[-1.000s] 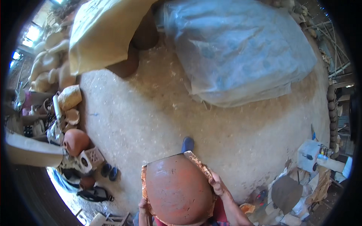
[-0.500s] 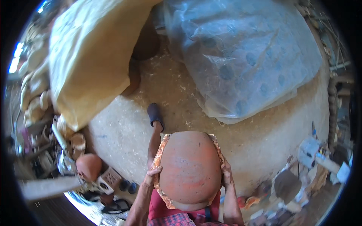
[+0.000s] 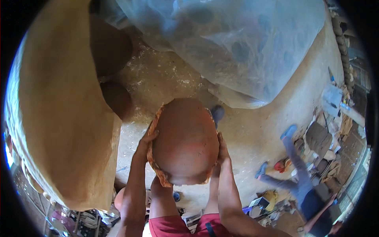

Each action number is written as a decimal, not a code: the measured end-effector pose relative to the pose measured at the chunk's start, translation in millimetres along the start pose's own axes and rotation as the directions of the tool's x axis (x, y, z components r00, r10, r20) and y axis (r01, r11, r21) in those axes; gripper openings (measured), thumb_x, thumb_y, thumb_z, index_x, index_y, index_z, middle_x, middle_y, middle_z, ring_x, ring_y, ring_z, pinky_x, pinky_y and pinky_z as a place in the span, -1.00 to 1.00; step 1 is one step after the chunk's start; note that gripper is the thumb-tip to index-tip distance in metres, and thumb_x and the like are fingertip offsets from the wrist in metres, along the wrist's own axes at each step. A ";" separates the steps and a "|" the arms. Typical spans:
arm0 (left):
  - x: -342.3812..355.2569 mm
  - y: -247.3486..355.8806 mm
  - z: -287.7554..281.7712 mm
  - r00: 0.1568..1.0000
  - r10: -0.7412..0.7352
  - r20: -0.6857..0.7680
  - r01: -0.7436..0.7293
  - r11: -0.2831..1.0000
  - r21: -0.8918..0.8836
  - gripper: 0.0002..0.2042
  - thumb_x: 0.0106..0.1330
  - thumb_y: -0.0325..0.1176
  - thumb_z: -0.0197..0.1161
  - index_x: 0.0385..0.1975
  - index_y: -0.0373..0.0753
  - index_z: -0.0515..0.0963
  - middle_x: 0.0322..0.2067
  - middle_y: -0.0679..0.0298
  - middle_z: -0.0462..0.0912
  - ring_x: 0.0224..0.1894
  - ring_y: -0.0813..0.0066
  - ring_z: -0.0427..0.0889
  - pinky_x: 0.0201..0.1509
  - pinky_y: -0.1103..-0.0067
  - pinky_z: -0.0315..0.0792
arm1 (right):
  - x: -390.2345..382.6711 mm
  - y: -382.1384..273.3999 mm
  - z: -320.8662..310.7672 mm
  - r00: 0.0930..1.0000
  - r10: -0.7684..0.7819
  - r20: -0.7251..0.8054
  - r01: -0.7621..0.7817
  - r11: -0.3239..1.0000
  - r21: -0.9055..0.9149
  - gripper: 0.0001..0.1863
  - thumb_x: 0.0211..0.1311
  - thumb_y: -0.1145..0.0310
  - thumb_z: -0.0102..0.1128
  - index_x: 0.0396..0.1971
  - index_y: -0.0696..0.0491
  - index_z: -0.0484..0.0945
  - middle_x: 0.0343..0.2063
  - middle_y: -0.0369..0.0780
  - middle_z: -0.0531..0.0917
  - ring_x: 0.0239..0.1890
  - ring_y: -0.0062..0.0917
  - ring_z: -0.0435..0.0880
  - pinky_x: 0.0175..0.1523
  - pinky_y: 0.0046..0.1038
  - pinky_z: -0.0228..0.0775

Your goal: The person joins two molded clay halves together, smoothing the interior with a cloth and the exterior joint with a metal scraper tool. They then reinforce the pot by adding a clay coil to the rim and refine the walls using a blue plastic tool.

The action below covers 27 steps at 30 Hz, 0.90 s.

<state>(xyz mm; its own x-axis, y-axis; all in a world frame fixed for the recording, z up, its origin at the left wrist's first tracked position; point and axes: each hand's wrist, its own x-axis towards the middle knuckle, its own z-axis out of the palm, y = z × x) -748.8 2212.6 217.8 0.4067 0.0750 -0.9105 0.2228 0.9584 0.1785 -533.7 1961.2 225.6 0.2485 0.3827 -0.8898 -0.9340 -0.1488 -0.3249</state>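
Note:
Between my two hands is a large rounded clay piece point(image 3: 185, 142), smooth and reddish brown, with a rough, flaky orange-and-white edge along its sides. My left hand point(image 3: 149, 139) grips its left edge, the fingers pressed against the crusty rim. Opposite it, my right hand point(image 3: 223, 149) clasps the right side, its fingers partly hidden beneath. The piece is held up above the floor in front of my legs. A dark shoe point(image 3: 217, 113) shows just past its upper right edge.
A tan sheet point(image 3: 63, 114) hangs close on the left, beside dark round pots point(image 3: 116, 98). Translucent plastic point(image 3: 244, 51) covers round shapes ahead. At the lower right are another person point(image 3: 304, 181) in blue footwear, a grey slab point(image 3: 318, 138) and clutter.
The clay piece and my hands have moved farther forward and slightly left in view. The tan sheet looms larger on the left, and another person has come into view at the right.

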 end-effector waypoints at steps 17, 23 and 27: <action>241.3 82.7 23.0 0.973 -0.206 -0.102 0.230 0.877 0.421 -0.33 0.47 0.02 0.24 0.41 -0.35 0.40 0.35 0.04 0.50 0.30 0.21 0.56 0.42 0.35 0.42 | 189.2 -2.0 -35.2 0.992 0.067 -0.109 -0.038 0.968 0.247 -0.18 0.50 -0.27 0.07 0.47 0.07 0.33 0.41 -0.10 0.45 0.41 -0.26 0.44 0.44 -0.22 0.32; 282.1 102.5 41.0 0.970 -0.217 -0.113 0.244 0.837 0.491 -0.38 0.53 -0.03 0.17 0.45 -0.29 0.36 0.36 0.05 0.48 0.35 0.21 0.50 0.46 0.35 0.38 | 219.8 -12.5 -48.5 0.977 0.117 -0.176 -0.071 0.966 0.248 -0.19 0.52 -0.26 0.05 0.47 0.08 0.33 0.40 -0.10 0.46 0.39 -0.28 0.46 0.43 -0.22 0.35; 288.5 119.3 83.9 0.961 -0.271 -0.060 0.265 0.829 0.493 -0.39 0.54 -0.04 0.15 0.45 -0.28 0.36 0.39 0.06 0.46 0.35 0.20 0.50 0.48 0.35 0.35 | 223.7 -22.3 -42.8 0.968 0.141 -0.209 -0.079 0.956 0.282 -0.17 0.52 -0.27 0.04 0.47 0.11 0.32 0.41 -0.10 0.45 0.39 -0.28 0.46 0.41 -0.24 0.38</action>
<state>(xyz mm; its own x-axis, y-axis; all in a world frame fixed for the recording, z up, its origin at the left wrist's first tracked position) -530.5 2325.5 7.7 0.2768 -0.1713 -0.9455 0.7290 0.6785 0.0905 -446.3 2011.1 20.1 0.1622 0.1589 -0.9739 -0.9850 0.0845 -0.1502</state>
